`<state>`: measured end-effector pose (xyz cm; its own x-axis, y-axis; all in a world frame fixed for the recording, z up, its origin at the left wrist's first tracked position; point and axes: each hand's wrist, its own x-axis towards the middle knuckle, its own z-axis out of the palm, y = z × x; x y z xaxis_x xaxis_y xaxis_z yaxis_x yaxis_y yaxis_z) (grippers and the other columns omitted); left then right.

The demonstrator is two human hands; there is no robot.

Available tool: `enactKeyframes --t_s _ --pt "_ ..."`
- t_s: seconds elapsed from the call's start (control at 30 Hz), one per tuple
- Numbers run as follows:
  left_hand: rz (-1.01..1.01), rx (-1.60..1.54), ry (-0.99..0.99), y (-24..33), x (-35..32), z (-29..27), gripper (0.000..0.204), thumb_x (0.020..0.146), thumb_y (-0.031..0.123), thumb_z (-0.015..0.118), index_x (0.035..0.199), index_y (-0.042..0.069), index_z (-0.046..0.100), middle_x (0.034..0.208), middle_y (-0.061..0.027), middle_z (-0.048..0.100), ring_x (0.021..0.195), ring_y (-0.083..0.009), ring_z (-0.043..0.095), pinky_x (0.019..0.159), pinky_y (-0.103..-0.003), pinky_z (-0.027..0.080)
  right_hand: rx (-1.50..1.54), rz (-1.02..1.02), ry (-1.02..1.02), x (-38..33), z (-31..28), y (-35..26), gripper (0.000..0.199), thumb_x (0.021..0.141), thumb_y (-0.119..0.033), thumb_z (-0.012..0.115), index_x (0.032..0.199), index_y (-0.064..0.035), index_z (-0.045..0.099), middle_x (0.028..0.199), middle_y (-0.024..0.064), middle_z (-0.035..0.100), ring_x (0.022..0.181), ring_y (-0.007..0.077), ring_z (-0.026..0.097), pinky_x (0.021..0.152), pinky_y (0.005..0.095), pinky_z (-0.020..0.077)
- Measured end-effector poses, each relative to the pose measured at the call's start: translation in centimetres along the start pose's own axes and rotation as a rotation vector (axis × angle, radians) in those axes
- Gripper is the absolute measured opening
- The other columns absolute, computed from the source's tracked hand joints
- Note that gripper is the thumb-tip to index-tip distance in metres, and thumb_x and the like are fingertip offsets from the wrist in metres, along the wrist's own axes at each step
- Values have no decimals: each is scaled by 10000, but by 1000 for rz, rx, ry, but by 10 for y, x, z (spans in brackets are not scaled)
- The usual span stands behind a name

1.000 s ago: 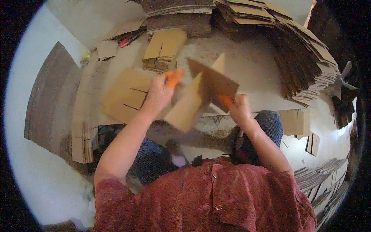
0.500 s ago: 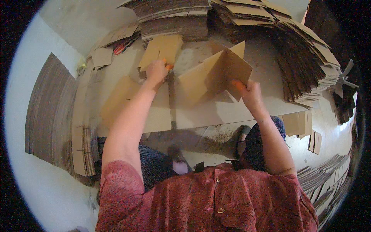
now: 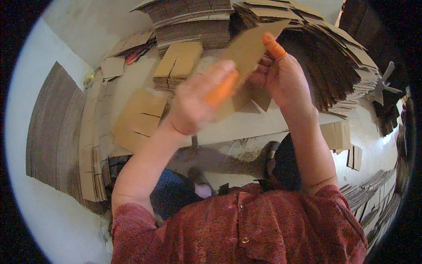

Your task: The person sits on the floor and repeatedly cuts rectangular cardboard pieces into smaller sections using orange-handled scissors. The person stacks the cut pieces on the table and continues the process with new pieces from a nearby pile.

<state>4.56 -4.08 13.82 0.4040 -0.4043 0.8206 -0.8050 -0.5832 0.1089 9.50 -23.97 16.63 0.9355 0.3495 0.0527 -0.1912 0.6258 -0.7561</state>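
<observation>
My right hand [image 3: 283,79], with an orange cover on its thumb, grips the edge of a flat brown cardboard piece [image 3: 252,44] that is tilted up above the table. Close against the lower left part of that piece is my left hand [image 3: 200,97], an orange cover on one finger. Motion smears its fingers, so their hold is unclear. Below the hands, crossed cardboard pieces [image 3: 260,97] are mostly hidden. A small stack of slotted cardboard pieces [image 3: 178,61] stands beyond my left hand. Nearer me lies a slotted cardboard sheet [image 3: 138,121].
Tall cardboard stacks [image 3: 193,31] line the back of the table [image 3: 246,127]. A fanned pile [image 3: 336,72] is at the right. More cardboard [image 3: 55,132] leans at the left wall. A red-handled tool [image 3: 132,58] lies at the back left. Cardboard bundles [image 3: 369,207] are at lower right.
My left hand has left the small stack and come right, toward my right hand. The right hand has risen from the crossed pieces and now holds a flat cardboard piece.
</observation>
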Motion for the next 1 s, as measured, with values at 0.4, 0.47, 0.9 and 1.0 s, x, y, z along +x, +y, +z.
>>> enactKeyframes --t_s 0.4,0.47,0.9,1.0 --pt "-812 42 -3 24 -54 35 222 792 166 639 947 8 623 701 -134 603 607 -254 556 588 -345 444 -1129 -940 374 -44 -43 23 209 819 -37 586 658 -37 452 546 57 379 517 111 296 437 275 297" --pt "-728 41 37 28 -57 35 144 762 89 644 875 4 621 740 -154 619 626 -268 592 582 -337 468 -1168 -945 393 -54 -36 22 164 792 -31 614 680 -42 495 541 80 380 482 149 300 430 287 299" --pt "-714 -188 77 51 -56 39 113 750 -10 634 858 -19 601 742 -125 623 609 -196 592 556 -281 469 -1209 -794 231 -65 -79 75 45 806 -45 589 780 -49 552 634 194 537 515 363 503 455 349 410" --pt "-664 -150 93 50 -59 41 126 772 2 623 895 -19 609 736 -100 618 628 -150 578 563 -262 461 -1260 -805 221 -68 -77 77 61 803 -44 595 770 -46 543 655 198 543 537 365 518 465 349 417"
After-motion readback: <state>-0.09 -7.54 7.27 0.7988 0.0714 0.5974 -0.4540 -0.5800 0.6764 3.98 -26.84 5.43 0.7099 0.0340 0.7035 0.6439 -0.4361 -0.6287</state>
